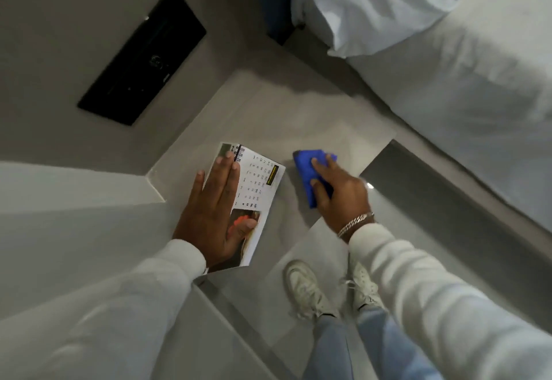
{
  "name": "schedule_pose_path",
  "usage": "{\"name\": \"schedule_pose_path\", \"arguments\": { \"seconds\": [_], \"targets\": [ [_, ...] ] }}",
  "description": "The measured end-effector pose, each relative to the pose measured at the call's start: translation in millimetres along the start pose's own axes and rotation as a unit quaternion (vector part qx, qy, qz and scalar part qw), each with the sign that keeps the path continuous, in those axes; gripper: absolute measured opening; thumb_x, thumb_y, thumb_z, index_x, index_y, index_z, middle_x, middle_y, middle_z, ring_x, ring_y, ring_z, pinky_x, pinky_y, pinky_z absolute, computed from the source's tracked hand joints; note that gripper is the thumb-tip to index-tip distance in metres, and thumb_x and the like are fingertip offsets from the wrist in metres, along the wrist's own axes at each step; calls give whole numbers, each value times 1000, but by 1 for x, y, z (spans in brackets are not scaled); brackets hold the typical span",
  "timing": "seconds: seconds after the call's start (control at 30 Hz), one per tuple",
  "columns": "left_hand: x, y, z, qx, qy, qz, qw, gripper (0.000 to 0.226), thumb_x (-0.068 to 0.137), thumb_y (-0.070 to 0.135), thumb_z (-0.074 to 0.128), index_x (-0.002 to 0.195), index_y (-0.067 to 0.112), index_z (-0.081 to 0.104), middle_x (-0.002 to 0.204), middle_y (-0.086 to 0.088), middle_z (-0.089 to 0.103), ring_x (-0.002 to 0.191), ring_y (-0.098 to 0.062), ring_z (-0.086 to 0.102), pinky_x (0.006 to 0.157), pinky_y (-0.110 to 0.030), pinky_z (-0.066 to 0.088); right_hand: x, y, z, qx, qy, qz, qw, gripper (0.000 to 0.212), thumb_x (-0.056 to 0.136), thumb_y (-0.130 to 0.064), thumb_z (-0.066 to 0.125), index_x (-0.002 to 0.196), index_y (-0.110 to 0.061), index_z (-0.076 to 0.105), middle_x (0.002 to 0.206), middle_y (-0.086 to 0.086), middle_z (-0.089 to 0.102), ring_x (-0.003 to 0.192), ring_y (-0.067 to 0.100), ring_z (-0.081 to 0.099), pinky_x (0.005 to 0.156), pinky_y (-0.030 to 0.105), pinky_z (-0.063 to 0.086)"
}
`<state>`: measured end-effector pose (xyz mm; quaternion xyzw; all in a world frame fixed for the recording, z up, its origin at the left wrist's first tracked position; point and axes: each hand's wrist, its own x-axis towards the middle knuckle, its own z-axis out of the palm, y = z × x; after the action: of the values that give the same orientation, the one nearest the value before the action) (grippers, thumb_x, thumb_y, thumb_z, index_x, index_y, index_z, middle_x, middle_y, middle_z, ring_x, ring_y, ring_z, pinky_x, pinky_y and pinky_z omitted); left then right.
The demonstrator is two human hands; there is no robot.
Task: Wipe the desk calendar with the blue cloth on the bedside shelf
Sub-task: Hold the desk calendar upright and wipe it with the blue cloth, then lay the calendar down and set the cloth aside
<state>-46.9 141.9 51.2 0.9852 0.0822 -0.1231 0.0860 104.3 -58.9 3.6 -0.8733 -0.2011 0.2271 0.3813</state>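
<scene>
The desk calendar lies flat on the grey bedside shelf, its white date page with a spiral binding facing up. My left hand rests flat on the calendar's left half, fingers together, thumb over a reddish picture. To the right, the folded blue cloth sits on the shelf, apart from the calendar. My right hand presses on the cloth with fingers and thumb curled around it; a metal bracelet is on that wrist.
A black panel is set in the wall at the back left. A bed with white sheets and a pillow lies to the right, past a dark ledge. My white shoes stand on the floor below the shelf's edge.
</scene>
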Motion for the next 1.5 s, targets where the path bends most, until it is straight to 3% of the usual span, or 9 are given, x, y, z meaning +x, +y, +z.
{"name": "schedule_pose_path", "arguments": {
  "seconds": [0.23, 0.53, 0.73, 0.87, 1.03, 1.13, 1.23, 1.37, 1.5],
  "targets": [
    [0, 2, 4, 13, 32, 3, 999, 88, 91, 60, 34, 155, 7, 4, 166, -13, 2, 155, -29, 4, 123, -57, 15, 57, 33, -10, -269, -78, -138, 950, 46, 91, -19, 53, 136, -8, 47, 150, 23, 33, 132, 45, 36, 100, 54, 41],
    [-1, 2, 1, 14, 41, -14, 999, 89, 88, 56, 44, 155, 12, 6, 167, -10, 5, 155, -28, 6, 124, -54, 16, 52, 45, -7, -375, -169, -98, 906, 83, 86, -61, 46, 149, -27, 4, 161, 9, 1, 147, 38, 1, 116, 57, 15],
    [-18, 15, -14, -112, 161, -45, 980, 64, 90, 38, 50, 145, 7, 40, 157, -14, 37, 148, -30, 33, 117, -51, 32, 48, -28, -29, -212, -191, -118, 951, 68, 88, -43, 58, 143, -12, 32, 149, 15, 39, 140, 33, 30, 115, 45, 27],
    [-60, 41, 1, -276, 384, -317, 822, 46, 90, 15, 53, 133, -1, 53, 146, -18, 48, 139, -28, 44, 118, -37, 32, 36, -75, -22, -65, -181, -133, 972, 61, 90, -36, 60, 141, -12, 37, 146, 10, 45, 137, 25, 38, 113, 35, 30],
    [-84, 89, 3, -520, 381, -653, 397, 47, 96, 28, 47, 138, 7, 50, 147, -14, 51, 137, -29, 48, 115, -33, 34, 41, -111, 9, 45, -145, -103, 983, 57, 89, -31, 62, 139, -15, 40, 135, 9, 57, 126, 22, 52, 108, 42, 41],
    [-72, 101, -2, -575, 371, -654, 322, 49, 98, 34, 44, 124, -5, 59, 132, -29, 59, 125, -43, 54, 108, -49, 42, 35, -110, 25, 78, -106, -85, 988, 48, 87, -35, 62, 131, -15, 51, 126, 10, 63, 115, 20, 60, 102, 41, 48],
    [-57, 102, -13, -592, 418, -645, 242, 47, 99, 41, 44, 110, 4, 70, 117, -22, 70, 111, -41, 62, 98, -39, 48, 28, -104, 34, 135, -66, -63, 987, 49, 84, -44, 59, 127, -20, 55, 122, 4, 66, 103, -1, 63, 95, 28, 51],
    [-45, 76, -26, -625, 443, -602, 226, 33, 101, 43, 40, 79, 31, 63, 78, 9, 62, 74, -6, 59, 89, -32, 44, 38, -112, 38, 173, -35, -41, 983, 39, 88, -32, 60, 125, -19, 58, 115, -5, 65, 101, -3, 62, 96, 32, 49],
    [-30, 25, -37, -637, 435, -573, 280, 26, 103, 26, 42, 101, 16, 66, 77, 3, 58, 75, -15, 56, 94, -37, 47, 70, -133, 39, 203, -27, -42, 978, 34, 92, -21, 59, 124, -11, 59, 121, 12, 65, 114, 27, 62, 102, 48, 48]
  ]
}}
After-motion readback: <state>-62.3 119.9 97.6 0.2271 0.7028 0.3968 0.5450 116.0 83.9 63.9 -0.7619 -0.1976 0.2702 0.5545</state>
